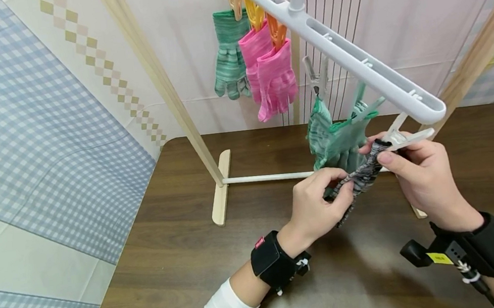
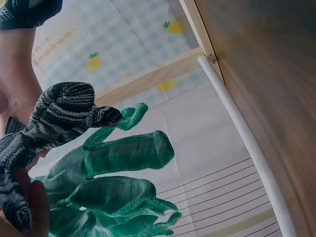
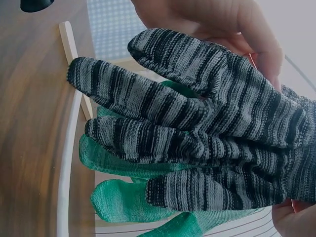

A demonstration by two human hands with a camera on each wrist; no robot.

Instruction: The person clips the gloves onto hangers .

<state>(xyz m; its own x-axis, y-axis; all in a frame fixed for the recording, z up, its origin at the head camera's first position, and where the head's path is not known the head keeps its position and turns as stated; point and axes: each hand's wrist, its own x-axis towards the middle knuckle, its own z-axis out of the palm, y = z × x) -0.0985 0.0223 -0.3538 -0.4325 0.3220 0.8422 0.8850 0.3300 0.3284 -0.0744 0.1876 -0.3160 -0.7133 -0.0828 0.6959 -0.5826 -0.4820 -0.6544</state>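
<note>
A black-and-grey striped knit glove (image 1: pixel 365 175) hangs at the near end of a white drying rack (image 1: pixel 370 69), its cuff at a white clip (image 1: pixel 410 138). My right hand (image 1: pixel 430 181) pinches the cuff beside the clip, thumb in front. Lower down, my left hand (image 1: pixel 317 207) pinches the glove's body between thumb and fingers. The right wrist view shows the striped glove (image 3: pixel 237 113) with its fingers spread flat. Just behind it hang green gloves (image 1: pixel 341 140), also seen as green gloves (image 2: pixel 128 153) in the left wrist view.
Pink gloves (image 1: pixel 272 75) and another green glove (image 1: pixel 229 57) hang from orange and yellow clips farther along the rack. Wooden posts (image 1: pixel 161 82) and a white crossbar (image 1: pixel 268 177) stand over the brown table (image 1: pixel 174 274). A patterned cloth (image 1: pixel 192 79) hangs behind.
</note>
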